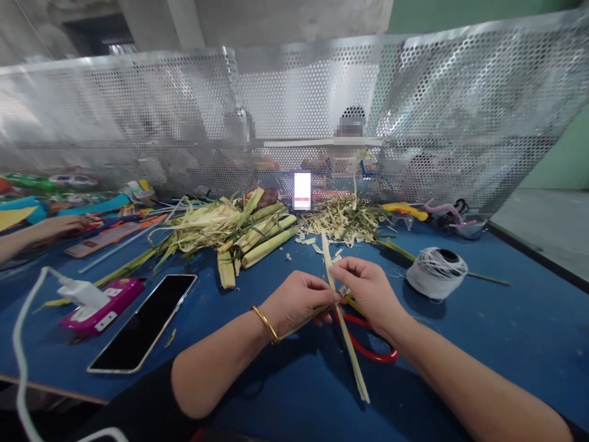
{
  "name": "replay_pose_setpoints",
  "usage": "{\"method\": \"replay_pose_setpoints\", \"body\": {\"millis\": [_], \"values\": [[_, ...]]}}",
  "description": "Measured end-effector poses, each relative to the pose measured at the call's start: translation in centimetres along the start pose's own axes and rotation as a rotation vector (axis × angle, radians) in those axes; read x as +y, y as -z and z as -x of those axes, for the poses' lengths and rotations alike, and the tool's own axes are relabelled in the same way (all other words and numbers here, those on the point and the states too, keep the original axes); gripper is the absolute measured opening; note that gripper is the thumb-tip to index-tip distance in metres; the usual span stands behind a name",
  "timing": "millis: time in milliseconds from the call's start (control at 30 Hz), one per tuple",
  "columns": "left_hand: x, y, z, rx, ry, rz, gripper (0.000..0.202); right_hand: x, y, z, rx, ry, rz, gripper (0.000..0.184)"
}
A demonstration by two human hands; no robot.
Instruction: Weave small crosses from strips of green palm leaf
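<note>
My left hand (pixel 301 298), with a gold bangle at its wrist, pinches a long pale green plant strip (pixel 352 350) near its middle. Fingers of my right hand (pixel 365 288) are closed on the same strip just above, so both hands meet there. The strip slants from the scraps down toward me. Another pale strip (pixel 301 322) runs back from the left fingers beneath the wrist. Below my right hand lie scissors with red handles (pixel 380 357), their blades mostly hidden. A ball of white string (pixel 435 274) sits right of my right hand.
Plant stalks (pixel 267 242) and shredded scraps (pixel 345 221) are heaped ahead, before a perforated metal screen (pixel 289 80). On the left are a phone (pixel 145 322), a purple power strip (pixel 103 307) with a white plug, and another person's hand (pixel 69 226). Yellow-handled tool (pixel 407 211) lies back right.
</note>
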State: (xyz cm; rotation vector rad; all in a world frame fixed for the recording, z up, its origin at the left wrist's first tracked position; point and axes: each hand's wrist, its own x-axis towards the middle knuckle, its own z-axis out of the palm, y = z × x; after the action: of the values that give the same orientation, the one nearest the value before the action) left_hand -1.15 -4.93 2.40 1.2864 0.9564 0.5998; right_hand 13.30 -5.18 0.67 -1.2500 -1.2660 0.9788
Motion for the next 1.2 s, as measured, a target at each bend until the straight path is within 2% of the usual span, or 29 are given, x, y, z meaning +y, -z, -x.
{"method": "replay_pose_setpoints", "body": {"millis": [133, 200, 300, 367, 400, 467, 533, 600, 733, 867, 1033, 1133, 1200], "values": [[0.0, 0.2, -0.1, -0.016, 0.048, 0.018, 0.025, 0.4, 0.4, -0.4, 0.002, 0.09, 0.185, 0.024], [0.1, 0.3, -0.2, 0.001, 0.057, 0.07, 0.026, -0.2, 1.1, -0.4, 0.059, 0.25, 0.379, 0.022], [0.3, 0.7, -0.5, 0.058, 0.005, 0.24, 0.027, -1.8, 2.0, 0.4, 0.211, 0.571, 0.639, 0.021], [0.3, 0.9, -0.6, 0.082, -0.062, 0.343, 0.023, -2.7, 1.9, 1.2, 0.189, 0.668, 0.728, 0.025], [0.3, 1.0, -0.7, 0.094, -0.093, 0.37, 0.022, -2.8, 1.6, 1.6, 0.127, 0.646, 0.752, 0.028], [0.3, 1.1, -0.8, 0.124, -0.134, 0.384, 0.022, -2.5, 0.7, 2.3, -0.026, 0.5, 0.808, 0.027], [0.2, 0.9, -0.8, 0.156, -0.145, 0.378, 0.023, -1.7, -0.2, 2.6, -0.073, 0.357, 0.906, 0.021], [0.0, 0.8, -0.8, 0.172, -0.145, 0.37, 0.024, -0.9, -1.0, 2.5, -0.048, 0.301, 1.002, 0.017], [-0.1, 0.5, -0.9, 0.197, -0.164, 0.332, 0.026, 0.0, -1.3, 2.2, -0.003, 0.309, 1.031, 0.017], [0.0, 0.5, -1.0, 0.226, -0.162, 0.335, 0.03, 0.0, -1.1, 2.3, -0.01, 0.341, 0.897, 0.025], [-0.1, 0.5, -1.1, 0.251, -0.155, 0.344, 0.031, -0.1, -1.3, 2.5, -0.057, 0.342, 0.757, 0.024], [-0.2, 0.6, -1.1, 0.255, -0.15, 0.33, 0.028, -0.3, -1.2, 2.6, -0.071, 0.344, 0.758, 0.025], [-0.1, 0.8, -1.0, 0.253, -0.155, 0.308, 0.025, -0.7, -0.8, 2.7, -0.062, 0.407, 0.801, 0.026]]}}
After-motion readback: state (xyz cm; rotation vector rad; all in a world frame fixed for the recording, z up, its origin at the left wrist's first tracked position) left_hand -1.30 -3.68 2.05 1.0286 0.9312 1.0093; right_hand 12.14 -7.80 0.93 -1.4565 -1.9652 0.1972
